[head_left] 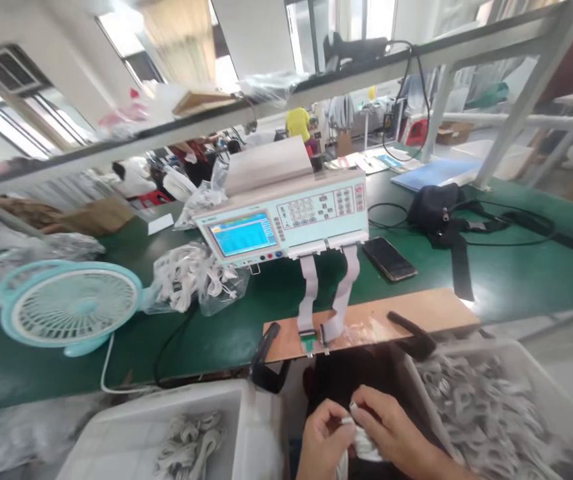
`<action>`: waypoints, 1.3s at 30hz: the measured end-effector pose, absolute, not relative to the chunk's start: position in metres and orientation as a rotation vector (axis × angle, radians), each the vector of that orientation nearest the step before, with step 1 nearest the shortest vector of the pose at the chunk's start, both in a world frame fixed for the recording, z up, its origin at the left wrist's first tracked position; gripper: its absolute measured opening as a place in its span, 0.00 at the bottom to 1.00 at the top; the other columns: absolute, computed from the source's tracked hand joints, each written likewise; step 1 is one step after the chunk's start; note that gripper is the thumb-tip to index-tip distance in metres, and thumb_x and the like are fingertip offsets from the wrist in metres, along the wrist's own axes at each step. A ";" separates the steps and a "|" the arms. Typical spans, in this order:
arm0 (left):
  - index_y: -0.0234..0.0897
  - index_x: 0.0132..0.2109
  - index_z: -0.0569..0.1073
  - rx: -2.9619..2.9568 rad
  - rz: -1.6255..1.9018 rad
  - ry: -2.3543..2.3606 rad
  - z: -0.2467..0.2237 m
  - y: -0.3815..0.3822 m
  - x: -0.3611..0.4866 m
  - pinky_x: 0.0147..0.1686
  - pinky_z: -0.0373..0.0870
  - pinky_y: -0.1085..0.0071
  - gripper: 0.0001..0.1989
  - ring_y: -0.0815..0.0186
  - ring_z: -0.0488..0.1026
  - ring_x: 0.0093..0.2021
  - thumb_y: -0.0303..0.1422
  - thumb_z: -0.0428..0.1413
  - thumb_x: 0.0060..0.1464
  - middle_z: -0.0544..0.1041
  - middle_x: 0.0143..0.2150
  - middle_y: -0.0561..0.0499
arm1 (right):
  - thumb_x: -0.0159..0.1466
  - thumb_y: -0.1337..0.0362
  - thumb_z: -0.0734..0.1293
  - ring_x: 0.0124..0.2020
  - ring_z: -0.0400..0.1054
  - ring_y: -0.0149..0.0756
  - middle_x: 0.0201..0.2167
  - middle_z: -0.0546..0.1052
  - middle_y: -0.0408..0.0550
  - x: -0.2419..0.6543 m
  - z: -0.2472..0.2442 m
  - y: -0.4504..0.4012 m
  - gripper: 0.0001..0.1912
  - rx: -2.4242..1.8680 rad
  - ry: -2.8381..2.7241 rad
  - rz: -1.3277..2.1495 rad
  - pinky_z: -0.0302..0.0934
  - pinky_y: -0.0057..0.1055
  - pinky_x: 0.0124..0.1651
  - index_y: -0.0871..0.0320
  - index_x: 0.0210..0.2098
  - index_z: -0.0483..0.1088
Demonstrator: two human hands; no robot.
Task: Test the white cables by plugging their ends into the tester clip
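Note:
Low at the front, my left hand (322,440) is closed on a coiled white cable (367,447), with one pale plug end showing between thumb and finger. Close beside it, my right hand (391,427) grips the same coil and pinches another small white end. The fingers cover part of the bundle. Beyond both hands, two grey ribbon cables (309,293) run from a bench tester (286,220) with a lit blue screen down to a small green board (308,341) and a connector (325,340) at the edge of a wooden board (366,327).
A white bin (246,427) with several coiled cables stands at left; a fuller bin (531,360) is at right. Black clamps (269,360) hold the wooden board. A phone (390,259), black pouch (436,207), bagged cables (181,277) and turquoise fan (71,303) lie on the green table (531,273).

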State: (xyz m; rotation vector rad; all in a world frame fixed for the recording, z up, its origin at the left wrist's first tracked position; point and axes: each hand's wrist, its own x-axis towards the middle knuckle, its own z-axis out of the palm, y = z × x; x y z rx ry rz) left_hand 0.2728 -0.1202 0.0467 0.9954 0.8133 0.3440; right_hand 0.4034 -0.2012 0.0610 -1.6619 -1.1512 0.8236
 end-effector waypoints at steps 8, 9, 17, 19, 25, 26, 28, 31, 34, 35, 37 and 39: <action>0.35 0.35 0.75 0.962 0.381 0.791 0.070 -0.097 0.278 0.15 0.58 0.79 0.12 0.75 0.60 0.15 0.35 0.61 0.42 0.69 0.20 0.55 | 0.63 0.59 0.59 0.27 0.57 0.30 0.23 0.64 0.39 0.406 0.070 -0.164 0.10 -1.483 -0.971 0.847 0.54 0.26 0.31 0.58 0.30 0.65; 0.35 0.36 0.75 0.850 0.326 0.804 0.072 -0.094 0.277 0.13 0.55 0.80 0.12 0.76 0.59 0.13 0.36 0.61 0.43 0.68 0.18 0.56 | 0.63 0.59 0.59 0.27 0.57 0.30 0.23 0.64 0.40 0.406 0.071 -0.162 0.11 -1.484 -0.948 0.851 0.54 0.26 0.31 0.58 0.29 0.65; 0.35 0.42 0.72 0.585 0.369 0.719 0.068 -0.078 0.268 0.11 0.59 0.81 0.19 0.74 0.68 0.17 0.28 0.62 0.38 0.76 0.32 0.52 | 0.58 0.56 0.64 0.23 0.57 0.29 0.19 0.66 0.40 0.402 0.061 -0.142 0.14 -1.516 -0.720 0.829 0.53 0.26 0.27 0.59 0.22 0.65; 0.34 0.44 0.71 0.605 0.380 0.729 0.067 -0.077 0.267 0.09 0.59 0.80 0.22 0.74 0.67 0.15 0.29 0.62 0.38 0.77 0.33 0.51 | 0.57 0.54 0.65 0.22 0.57 0.29 0.19 0.66 0.40 0.401 0.059 -0.139 0.15 -1.491 -0.670 0.850 0.53 0.26 0.26 0.59 0.22 0.65; 0.33 0.43 0.72 0.716 0.427 0.953 0.067 -0.075 0.278 0.09 0.57 0.81 0.23 0.74 0.64 0.11 0.38 0.65 0.38 0.72 0.18 0.56 | 0.54 0.51 0.67 0.20 0.54 0.27 0.17 0.63 0.38 0.398 0.055 -0.135 0.18 -1.434 -0.566 0.878 0.51 0.25 0.23 0.59 0.21 0.63; 0.33 0.42 0.72 0.724 0.440 0.978 0.067 -0.075 0.281 0.09 0.56 0.81 0.23 0.75 0.63 0.11 0.38 0.66 0.37 0.71 0.18 0.57 | 0.54 0.51 0.67 0.20 0.54 0.27 0.17 0.63 0.38 0.397 0.055 -0.134 0.18 -1.430 -0.555 0.880 0.51 0.25 0.23 0.59 0.21 0.63; 0.34 0.40 0.72 0.759 0.469 1.002 0.065 -0.073 0.284 0.10 0.54 0.82 0.22 0.75 0.62 0.11 0.40 0.66 0.36 0.71 0.18 0.57 | 0.53 0.50 0.68 0.20 0.54 0.27 0.17 0.63 0.38 0.397 0.056 -0.133 0.18 -1.420 -0.537 0.891 0.51 0.25 0.23 0.59 0.21 0.64; 0.33 0.36 0.73 0.961 0.530 1.017 0.063 -0.069 0.285 0.13 0.59 0.80 0.19 0.74 0.64 0.14 0.42 0.64 0.39 0.71 0.19 0.56 | 0.51 0.51 0.69 0.18 0.52 0.26 0.15 0.62 0.38 0.397 0.062 -0.132 0.19 -1.377 -0.496 0.941 0.48 0.25 0.22 0.60 0.20 0.63; 0.34 0.32 0.73 1.264 0.525 0.929 0.065 -0.063 0.282 0.17 0.62 0.78 0.16 0.72 0.64 0.17 0.44 0.58 0.47 0.70 0.19 0.55 | 0.49 0.51 0.70 0.17 0.51 0.25 0.14 0.63 0.37 0.396 0.071 -0.131 0.19 -1.320 -0.390 1.032 0.47 0.25 0.22 0.60 0.19 0.63; 0.34 0.31 0.72 1.337 0.493 0.885 0.066 -0.061 0.280 0.16 0.61 0.78 0.15 0.72 0.64 0.16 0.44 0.56 0.50 0.68 0.18 0.56 | 0.48 0.51 0.71 0.17 0.52 0.25 0.14 0.63 0.38 0.395 0.074 -0.130 0.19 -1.302 -0.349 1.060 0.47 0.25 0.21 0.60 0.19 0.64; 0.35 0.29 0.71 1.424 0.422 0.829 0.067 -0.056 0.278 0.15 0.58 0.78 0.15 0.73 0.62 0.15 0.43 0.52 0.53 0.66 0.18 0.56 | 0.46 0.51 0.72 0.17 0.53 0.25 0.14 0.65 0.39 0.394 0.077 -0.129 0.20 -1.266 -0.282 1.091 0.47 0.25 0.21 0.61 0.20 0.65; 0.36 0.28 0.70 1.459 0.410 0.818 0.066 -0.052 0.277 0.17 0.59 0.78 0.15 0.72 0.62 0.17 0.42 0.50 0.55 0.66 0.21 0.55 | 0.45 0.51 0.73 0.16 0.53 0.25 0.14 0.66 0.39 0.393 0.078 -0.127 0.20 -1.229 -0.235 1.100 0.47 0.25 0.22 0.61 0.20 0.66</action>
